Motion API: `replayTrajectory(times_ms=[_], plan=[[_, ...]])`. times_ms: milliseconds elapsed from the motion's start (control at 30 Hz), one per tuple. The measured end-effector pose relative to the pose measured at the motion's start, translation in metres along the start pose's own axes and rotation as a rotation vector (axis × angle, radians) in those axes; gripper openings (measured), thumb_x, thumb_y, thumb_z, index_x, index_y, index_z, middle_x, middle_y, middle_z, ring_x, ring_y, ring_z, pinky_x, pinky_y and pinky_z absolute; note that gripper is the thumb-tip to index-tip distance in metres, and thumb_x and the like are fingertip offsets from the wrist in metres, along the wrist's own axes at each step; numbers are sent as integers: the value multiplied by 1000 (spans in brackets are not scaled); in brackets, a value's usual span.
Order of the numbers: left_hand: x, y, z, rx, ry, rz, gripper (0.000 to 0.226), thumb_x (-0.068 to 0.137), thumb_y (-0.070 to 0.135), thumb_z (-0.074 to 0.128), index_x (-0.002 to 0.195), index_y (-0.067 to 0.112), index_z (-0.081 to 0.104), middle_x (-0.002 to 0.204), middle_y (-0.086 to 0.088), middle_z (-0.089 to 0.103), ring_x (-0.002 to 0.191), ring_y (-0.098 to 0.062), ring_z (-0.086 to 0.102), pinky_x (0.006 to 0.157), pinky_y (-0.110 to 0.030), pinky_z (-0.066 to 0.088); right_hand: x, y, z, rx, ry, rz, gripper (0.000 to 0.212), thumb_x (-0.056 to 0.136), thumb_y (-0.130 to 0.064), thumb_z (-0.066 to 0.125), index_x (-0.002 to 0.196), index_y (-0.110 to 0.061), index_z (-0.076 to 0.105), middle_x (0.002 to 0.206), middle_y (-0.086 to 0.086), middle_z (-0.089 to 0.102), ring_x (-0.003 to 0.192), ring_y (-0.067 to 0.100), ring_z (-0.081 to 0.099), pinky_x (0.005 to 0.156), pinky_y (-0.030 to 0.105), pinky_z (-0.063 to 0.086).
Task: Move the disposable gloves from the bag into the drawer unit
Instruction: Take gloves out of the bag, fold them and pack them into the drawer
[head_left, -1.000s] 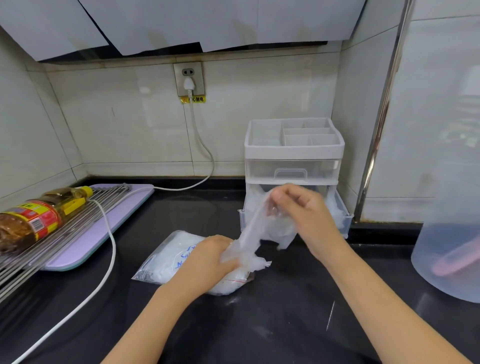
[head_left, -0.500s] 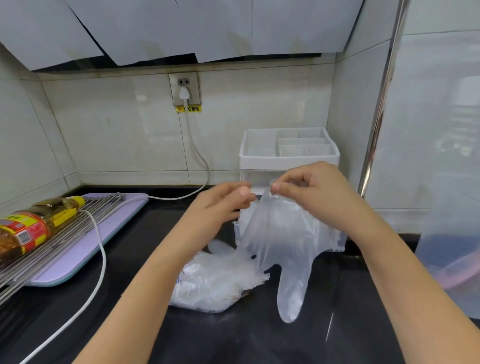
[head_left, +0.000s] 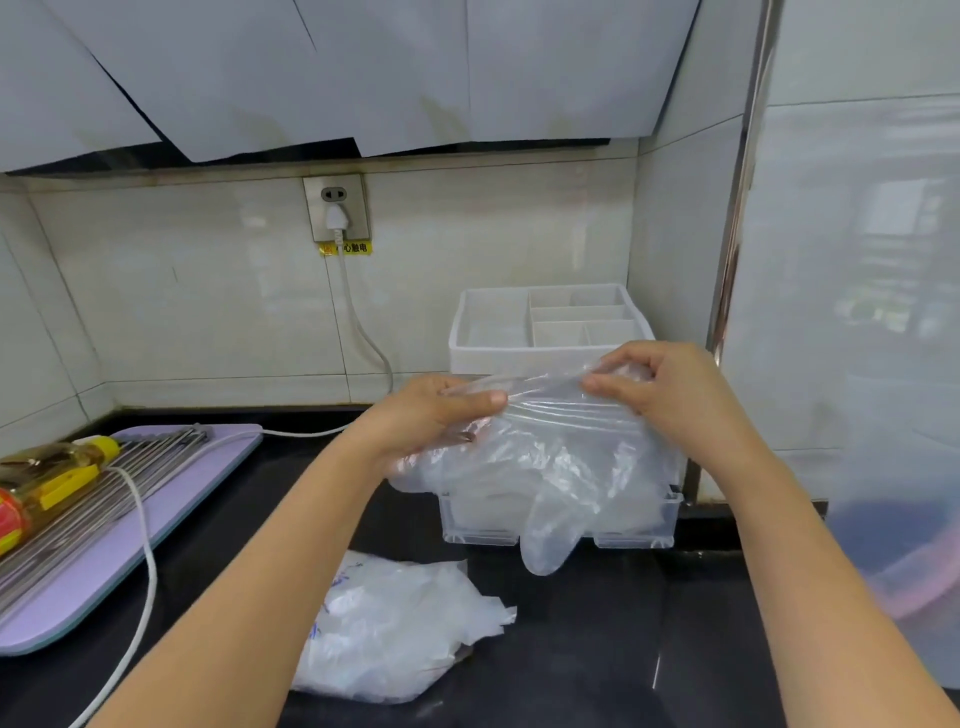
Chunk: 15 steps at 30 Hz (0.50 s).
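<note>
A clear disposable glove (head_left: 550, 467) hangs stretched between both hands, its fingers dangling in front of the drawer unit. My left hand (head_left: 431, 415) pinches the glove's cuff on the left. My right hand (head_left: 670, 389) pinches the cuff on the right. The white drawer unit (head_left: 519, 358) stands against the back wall, its lowest clear drawer (head_left: 639, 535) pulled open with clear plastic inside. The bag of gloves (head_left: 395, 634) lies on the black counter below my left forearm, gloves spilling from its mouth.
A lilac board (head_left: 104, 571) with a metal rack and an oil bottle (head_left: 41, 483) sits at the left. A white cable (head_left: 145, 566) runs from the wall socket (head_left: 336, 208) across the counter. A translucent container (head_left: 904, 561) stands at the right.
My left hand left the bag and took hold of the glove's cuff. Both hands lifted the glove and spread it wide in front of the drawer unit.
</note>
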<state>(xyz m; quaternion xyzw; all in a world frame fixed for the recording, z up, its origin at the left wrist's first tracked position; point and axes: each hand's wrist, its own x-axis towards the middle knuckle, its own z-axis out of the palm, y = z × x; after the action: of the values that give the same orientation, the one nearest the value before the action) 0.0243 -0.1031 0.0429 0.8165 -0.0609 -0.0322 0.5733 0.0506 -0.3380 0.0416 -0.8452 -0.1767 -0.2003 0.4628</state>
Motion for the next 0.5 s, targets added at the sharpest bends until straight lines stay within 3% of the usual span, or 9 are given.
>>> replayTrajectory(times_ms=[67,133,267,400,500], plan=[[14,-3,1,-90,13,-43,30,80,30,72,106,15,69,103,4,74,101,-11,67,84,-18,52,6,11,4,-135,52,-2,22,71,-40,79,81,-23,71,73,-17,57,69,-3,51,60,14,36],[24,-9,7,-50,50,-84,23,81,23,74,99,10,69,96,-3,74,95,-16,69,84,-22,53,10,18,11,-336,88,-41,28,72,-42,78,87,-20,70,68,-12,58,63,4,52,56,21,36],[42,-18,22,275,186,-141,21,77,23,79,80,9,63,70,-5,67,56,-10,59,53,-16,49,14,24,22,-592,76,-79,33,82,-38,71,107,-16,66,90,4,69,82,21,61,66,29,41],[52,-22,30,505,211,-113,24,80,20,75,66,14,57,56,-1,60,53,-11,52,54,-20,43,12,24,20,-594,154,-153,27,83,-17,71,108,-10,66,108,5,61,104,23,53,76,29,39],[56,-22,32,609,207,-98,25,81,20,72,62,10,58,55,0,59,53,-12,50,53,-21,41,10,18,15,-462,191,-221,12,79,-2,70,87,-10,68,94,2,54,92,18,51,71,22,34]])
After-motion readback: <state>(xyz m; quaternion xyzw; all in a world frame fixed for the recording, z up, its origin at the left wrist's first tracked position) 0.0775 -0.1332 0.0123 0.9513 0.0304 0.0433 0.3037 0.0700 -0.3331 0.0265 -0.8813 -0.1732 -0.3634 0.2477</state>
